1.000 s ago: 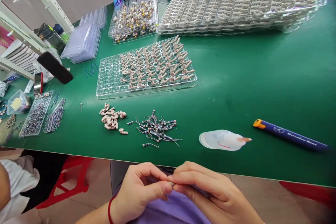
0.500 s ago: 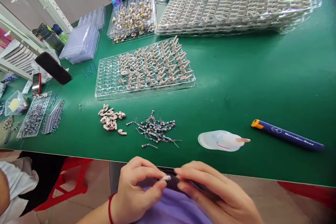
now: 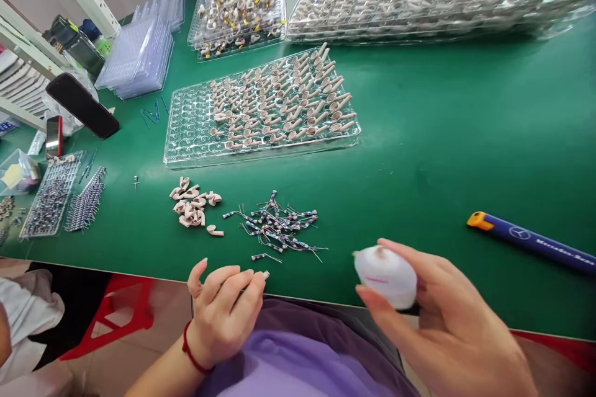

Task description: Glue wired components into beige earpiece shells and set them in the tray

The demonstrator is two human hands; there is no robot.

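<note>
My right hand (image 3: 454,319) grips a white squeeze bottle (image 3: 386,279) between thumb and fingers, lifted off the bench near its front edge. Its base or nozzle end is partly blurred. My left hand (image 3: 226,310), with a red cord at the wrist, is closed at the fingertips on a small pale earbud shell (image 3: 266,275); most of it is hidden behind the fingers. Just beyond this hand lie a heap of beige earbud shells (image 3: 190,203), one loose shell (image 3: 215,231), and a pile of small wired circuit boards (image 3: 279,223).
A clear tray (image 3: 186,152) of beige shells stands mid-bench. Behind it are a tray of wired parts (image 3: 239,12) and a large stack of filled trays (image 3: 419,6). A blue cutter (image 3: 531,239) lies right. Left are empty trays (image 3: 135,56) and a phone (image 3: 82,105).
My right hand has moved away from the left hand and picked up the squeeze bottle from the bench. My left hand has turned and shifted left, still pinching the small shell.
</note>
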